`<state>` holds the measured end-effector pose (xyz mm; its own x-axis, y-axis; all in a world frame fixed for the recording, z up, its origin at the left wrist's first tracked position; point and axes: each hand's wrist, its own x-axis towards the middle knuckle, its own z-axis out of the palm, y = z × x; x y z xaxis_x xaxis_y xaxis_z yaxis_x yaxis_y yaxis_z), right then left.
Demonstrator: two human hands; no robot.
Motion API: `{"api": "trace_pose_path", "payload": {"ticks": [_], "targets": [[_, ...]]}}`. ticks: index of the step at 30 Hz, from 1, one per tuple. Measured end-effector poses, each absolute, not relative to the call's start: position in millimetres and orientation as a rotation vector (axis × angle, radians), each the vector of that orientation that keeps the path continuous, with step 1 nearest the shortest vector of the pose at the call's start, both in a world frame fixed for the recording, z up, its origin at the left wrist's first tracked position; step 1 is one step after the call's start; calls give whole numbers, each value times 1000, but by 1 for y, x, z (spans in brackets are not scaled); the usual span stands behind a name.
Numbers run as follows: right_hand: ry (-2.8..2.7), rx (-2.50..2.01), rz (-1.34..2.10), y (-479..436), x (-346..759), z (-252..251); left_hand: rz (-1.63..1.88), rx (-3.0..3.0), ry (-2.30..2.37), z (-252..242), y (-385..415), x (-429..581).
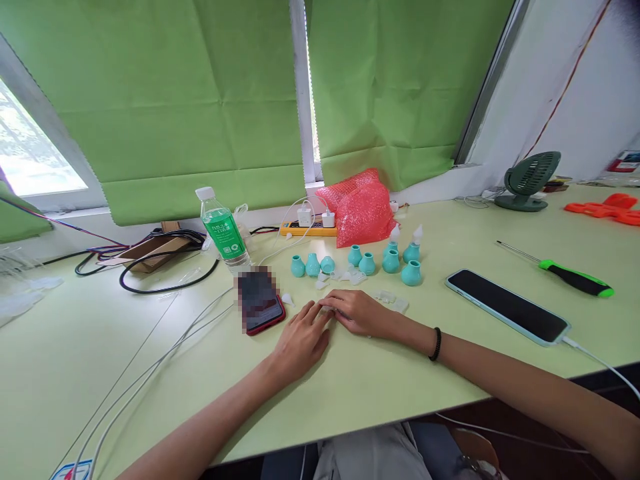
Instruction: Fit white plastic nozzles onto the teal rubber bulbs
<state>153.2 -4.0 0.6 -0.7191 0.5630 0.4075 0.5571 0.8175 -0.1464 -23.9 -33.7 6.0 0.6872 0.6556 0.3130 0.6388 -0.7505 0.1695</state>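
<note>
My left hand (301,337) lies palm down on the pale green table (150,347), fingers stretched toward my right hand (356,312). The right hand rests there too, fingers curled together at the left fingertips over a small clear piece I cannot make out. Just beyond the hands stand several teal rubber bulbs (367,263), two of them fitted with clear tips, and several clear plastic tips (345,273) lie scattered around. A red-cased phone (259,301) lies left of my left hand.
A green-labelled water bottle (223,232) stands behind the red phone. A second phone (507,305) on a cable lies at right, a green-handled screwdriver (560,270) beyond it. Red bubble wrap (360,207), a power strip (307,228), a small fan (527,181) and cables (150,267) line the back.
</note>
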Motion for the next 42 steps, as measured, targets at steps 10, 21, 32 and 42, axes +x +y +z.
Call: {"api": "trace_pose_path", "payload": {"ticks": [10,21,32,42], "targets": [[-2603,-842,-122,-12,150,4,328,3022,1146,7,-35,-26],[-2600,-963,70,-10,162,20,282,2936,1072,3,-33,-29],[-2170,-899,414,-4,156,10,598,2851,979,2,-24,-27],[-1446,-973,1308,-6,150,23,935,2462,1133,4,-19,-29]]}}
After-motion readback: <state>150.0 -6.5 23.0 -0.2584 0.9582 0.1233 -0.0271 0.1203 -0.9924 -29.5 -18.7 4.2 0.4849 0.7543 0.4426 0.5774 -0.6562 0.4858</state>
